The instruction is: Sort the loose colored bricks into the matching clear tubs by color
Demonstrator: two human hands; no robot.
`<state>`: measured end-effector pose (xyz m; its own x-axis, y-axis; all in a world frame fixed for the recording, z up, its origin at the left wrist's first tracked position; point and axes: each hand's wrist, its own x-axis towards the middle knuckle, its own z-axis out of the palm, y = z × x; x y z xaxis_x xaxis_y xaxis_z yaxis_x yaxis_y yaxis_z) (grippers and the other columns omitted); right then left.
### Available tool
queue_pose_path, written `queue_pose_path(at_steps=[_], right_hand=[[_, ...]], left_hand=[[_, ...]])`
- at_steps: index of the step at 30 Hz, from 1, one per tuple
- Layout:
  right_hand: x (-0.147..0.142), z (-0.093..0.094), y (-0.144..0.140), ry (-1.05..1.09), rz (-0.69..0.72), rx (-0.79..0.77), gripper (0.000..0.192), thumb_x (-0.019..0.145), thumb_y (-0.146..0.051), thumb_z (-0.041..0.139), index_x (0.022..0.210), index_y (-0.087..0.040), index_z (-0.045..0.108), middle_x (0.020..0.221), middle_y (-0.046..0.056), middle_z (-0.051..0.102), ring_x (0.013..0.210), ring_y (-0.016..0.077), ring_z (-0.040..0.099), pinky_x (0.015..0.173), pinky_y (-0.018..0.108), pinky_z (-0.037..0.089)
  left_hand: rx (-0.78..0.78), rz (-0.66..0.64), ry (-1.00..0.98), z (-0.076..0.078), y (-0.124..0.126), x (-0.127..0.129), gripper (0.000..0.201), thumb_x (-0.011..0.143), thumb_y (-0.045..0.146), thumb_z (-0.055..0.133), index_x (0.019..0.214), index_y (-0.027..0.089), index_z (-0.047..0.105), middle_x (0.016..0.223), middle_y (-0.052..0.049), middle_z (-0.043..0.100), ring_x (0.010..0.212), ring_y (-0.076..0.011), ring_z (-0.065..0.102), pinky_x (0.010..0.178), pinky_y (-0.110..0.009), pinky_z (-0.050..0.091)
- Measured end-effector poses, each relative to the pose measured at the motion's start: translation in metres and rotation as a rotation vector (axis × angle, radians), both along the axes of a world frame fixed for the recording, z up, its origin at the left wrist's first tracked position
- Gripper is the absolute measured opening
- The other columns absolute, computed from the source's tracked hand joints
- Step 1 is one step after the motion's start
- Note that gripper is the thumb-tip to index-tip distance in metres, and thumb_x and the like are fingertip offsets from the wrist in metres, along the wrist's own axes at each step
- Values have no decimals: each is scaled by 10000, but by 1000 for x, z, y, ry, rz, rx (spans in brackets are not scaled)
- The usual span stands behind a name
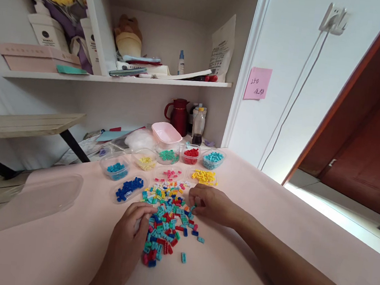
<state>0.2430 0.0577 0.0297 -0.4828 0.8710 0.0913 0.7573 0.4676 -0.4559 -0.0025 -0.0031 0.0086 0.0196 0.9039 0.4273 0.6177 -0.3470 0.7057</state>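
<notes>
A loose pile of small toy building bricks (167, 222) in mixed colours lies on the pink tabletop. Against its left edge rests my left hand (131, 222), its fingers bent and the thumb apart from them, with nothing visible held. My right hand (212, 203) reaches over the pile's right edge, fingers curved down and thumb close to the fingertips around a small teal brick (193, 207). Nearest the hands are a clear tub of dark blue bricks (129, 189), a container of yellow bricks (204, 176) and one of pink bricks (169, 174).
Farther back stand clear tubs with blue (115, 168), pale yellow (145, 161), green (168, 155), red (191, 154) and turquoise bricks (213, 159). Behind them are a pink basin (166, 133), a dark red jug (179, 116) and a bottle (198, 126). A transparent lid (46, 197) lies left.
</notes>
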Motion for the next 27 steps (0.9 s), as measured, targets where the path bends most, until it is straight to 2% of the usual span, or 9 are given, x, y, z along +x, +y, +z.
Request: queue_pose_path(at_steps=[9, 17, 19, 22, 25, 27], right_hand=[[4, 0, 2, 36, 17, -30, 165, 655, -146, 715, 771, -215, 621, 871, -10, 594, 736, 130, 531, 594, 221, 348], [20, 10, 2, 218, 0, -46, 120, 684, -214, 709, 770, -201, 626, 911, 14, 579, 782, 147, 575, 665, 246, 435], [22, 10, 6, 295, -41, -103, 116, 683, -215, 694, 774, -198, 624, 878, 8, 586, 764, 144, 574, 645, 239, 441], [26, 12, 23, 389, -180, -156, 134, 655, -226, 696, 762, -188, 625, 744, -15, 587, 669, 131, 548, 567, 221, 417], [32, 22, 53, 444, -310, -69, 126, 634, -225, 695, 724, -184, 618, 659, -30, 575, 626, 128, 525, 537, 217, 387], [38, 33, 74, 484, -400, 25, 121, 636, -212, 682, 736, -193, 617, 710, -15, 598, 671, 141, 536, 555, 225, 382]], left_hand=[[-84, 0, -24, 1, -3, 0, 254, 847, 317, 455, 904, 235, 689, 997, -33, 692, 921, -200, 661, 821, -321, 529], [-190, -9, -114, -1, -1, -1, 268, 834, 388, 484, 911, 235, 690, 920, -33, 727, 842, -209, 687, 721, -298, 552], [-214, 7, -134, 0, -2, 0, 278, 831, 400, 489, 917, 234, 694, 868, -31, 733, 805, -207, 690, 700, -291, 550], [-218, 14, -141, 0, -3, 0, 288, 821, 417, 500, 921, 234, 700, 824, -26, 731, 767, -202, 688, 683, -283, 543], [-207, 8, -155, 0, -2, 0, 307, 810, 429, 507, 927, 227, 706, 810, -32, 728, 758, -207, 680, 688, -286, 538], [-215, 4, -169, -1, -2, 0, 324, 812, 435, 496, 932, 221, 707, 801, -37, 723, 752, -208, 675, 682, -284, 534]])
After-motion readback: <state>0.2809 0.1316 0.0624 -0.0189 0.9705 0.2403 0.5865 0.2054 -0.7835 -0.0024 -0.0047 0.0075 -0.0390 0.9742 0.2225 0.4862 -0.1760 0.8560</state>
